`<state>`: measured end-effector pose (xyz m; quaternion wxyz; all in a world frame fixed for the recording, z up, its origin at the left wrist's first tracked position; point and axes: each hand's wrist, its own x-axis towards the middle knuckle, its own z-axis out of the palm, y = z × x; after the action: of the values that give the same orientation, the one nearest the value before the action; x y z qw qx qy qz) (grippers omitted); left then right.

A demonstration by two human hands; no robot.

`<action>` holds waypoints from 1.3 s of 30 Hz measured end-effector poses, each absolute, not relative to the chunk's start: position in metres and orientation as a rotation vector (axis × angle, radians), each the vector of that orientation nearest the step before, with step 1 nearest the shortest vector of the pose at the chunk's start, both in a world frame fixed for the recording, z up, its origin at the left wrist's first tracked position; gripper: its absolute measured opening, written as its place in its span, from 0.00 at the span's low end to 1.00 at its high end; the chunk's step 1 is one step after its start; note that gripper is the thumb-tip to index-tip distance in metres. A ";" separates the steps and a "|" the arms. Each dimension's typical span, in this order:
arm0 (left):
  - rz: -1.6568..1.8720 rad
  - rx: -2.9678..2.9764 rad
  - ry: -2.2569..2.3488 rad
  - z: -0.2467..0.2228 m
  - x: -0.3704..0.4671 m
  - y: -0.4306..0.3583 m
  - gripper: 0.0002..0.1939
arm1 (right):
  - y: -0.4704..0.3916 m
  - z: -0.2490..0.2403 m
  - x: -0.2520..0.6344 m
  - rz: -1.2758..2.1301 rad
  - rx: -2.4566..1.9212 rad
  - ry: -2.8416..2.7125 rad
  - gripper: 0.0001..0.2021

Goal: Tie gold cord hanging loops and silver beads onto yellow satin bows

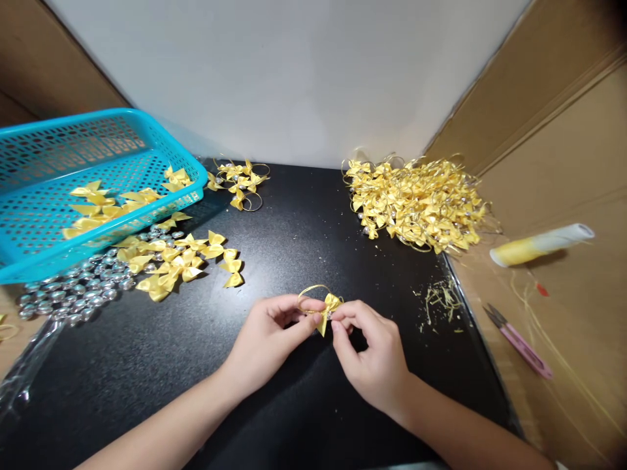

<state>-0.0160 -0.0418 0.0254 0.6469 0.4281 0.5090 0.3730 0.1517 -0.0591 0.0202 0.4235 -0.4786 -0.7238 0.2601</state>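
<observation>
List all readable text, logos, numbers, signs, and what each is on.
None readable.
Blue basket: no lettering visible.
Yellow bow at the hands: no lettering visible.
Pink-handled snips: any marking too small to read.
Yellow-and-white tube: no lettering visible.
White wall: no sign visible.

Lit fairly brightly from out of frame. Spreads a grainy sheen over the black desk (274, 241), left of centre, and drops a soft shadow under the tube (541, 245). Darkens at the upper right corner. Looks stretched and softer toward the sides.
</observation>
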 end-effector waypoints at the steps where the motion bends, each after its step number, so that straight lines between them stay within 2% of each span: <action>1: 0.854 0.977 1.157 0.025 -0.016 -0.042 0.05 | -0.059 0.020 0.152 0.673 -1.216 -1.803 0.07; 19: 0.939 0.919 1.179 0.028 -0.016 -0.042 0.10 | -0.059 0.015 0.151 0.985 -1.287 -1.700 0.06; 39: 0.955 1.004 1.191 0.026 -0.015 -0.044 0.09 | -0.058 0.017 0.148 0.946 -1.324 -1.688 0.07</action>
<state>-0.0155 -0.0439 0.0261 0.6111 0.4349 0.5161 0.4136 0.1480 -0.0581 0.0175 0.3880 -0.5206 -0.6634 0.3719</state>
